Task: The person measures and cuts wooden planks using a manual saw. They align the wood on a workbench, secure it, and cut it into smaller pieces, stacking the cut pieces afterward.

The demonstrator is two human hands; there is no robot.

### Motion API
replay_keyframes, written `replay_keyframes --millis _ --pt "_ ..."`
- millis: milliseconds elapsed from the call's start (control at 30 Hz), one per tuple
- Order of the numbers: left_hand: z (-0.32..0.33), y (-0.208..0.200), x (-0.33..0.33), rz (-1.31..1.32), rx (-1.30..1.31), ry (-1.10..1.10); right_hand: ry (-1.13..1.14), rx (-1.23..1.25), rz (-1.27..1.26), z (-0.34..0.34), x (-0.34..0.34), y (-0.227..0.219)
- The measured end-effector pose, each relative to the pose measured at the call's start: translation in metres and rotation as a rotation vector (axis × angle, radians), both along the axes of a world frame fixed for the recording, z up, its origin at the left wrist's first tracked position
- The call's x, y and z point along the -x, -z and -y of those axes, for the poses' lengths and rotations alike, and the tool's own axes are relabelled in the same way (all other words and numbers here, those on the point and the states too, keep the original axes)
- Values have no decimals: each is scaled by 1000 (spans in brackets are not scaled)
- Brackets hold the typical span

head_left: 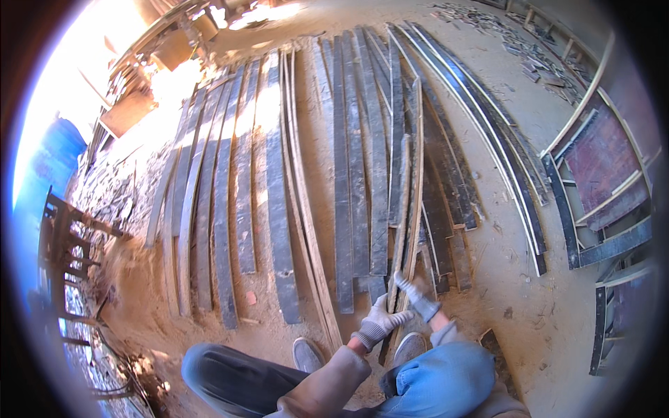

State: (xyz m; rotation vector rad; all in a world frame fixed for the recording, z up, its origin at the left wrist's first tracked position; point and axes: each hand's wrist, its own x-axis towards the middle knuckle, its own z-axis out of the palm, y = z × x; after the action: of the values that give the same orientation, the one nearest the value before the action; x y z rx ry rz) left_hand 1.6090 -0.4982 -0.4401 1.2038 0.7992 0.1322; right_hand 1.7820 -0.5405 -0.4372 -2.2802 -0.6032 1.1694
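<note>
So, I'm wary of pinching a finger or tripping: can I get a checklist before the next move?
1. Left hand and right hand gloved: ok.
2. Left hand around the planks near their close end: ok.
3. Right hand's grip firm: cannot tell, it is blurred.
4. Shoes well clear of wood: not ok, plank ends lie close to both.
5. Dark pile right of the planks neatly separated: not ok, pieces overlap.
6. Nails absent: cannot tell, too small.

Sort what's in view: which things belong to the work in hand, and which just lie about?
Work in hand:
left gloved hand
right gloved hand
narrow wooden boards between them
probably the dark planks alongside

Apparently lying about:
wood scraps, far right
reddish framed panel, right
</note>
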Motion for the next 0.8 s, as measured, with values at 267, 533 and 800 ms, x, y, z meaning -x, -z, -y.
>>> replay_keyframes --millis 267,533,800 --pt "50 -6 23 -245 -179 51 539 -561 -747 -41 -6 10" --pt "19 -29 -7 118 -174 -190 289 -847 -696 -87 -17 -57" --pt "-49 -50 13 -47 124 -298 21 -494 467 -66 -20 -10"
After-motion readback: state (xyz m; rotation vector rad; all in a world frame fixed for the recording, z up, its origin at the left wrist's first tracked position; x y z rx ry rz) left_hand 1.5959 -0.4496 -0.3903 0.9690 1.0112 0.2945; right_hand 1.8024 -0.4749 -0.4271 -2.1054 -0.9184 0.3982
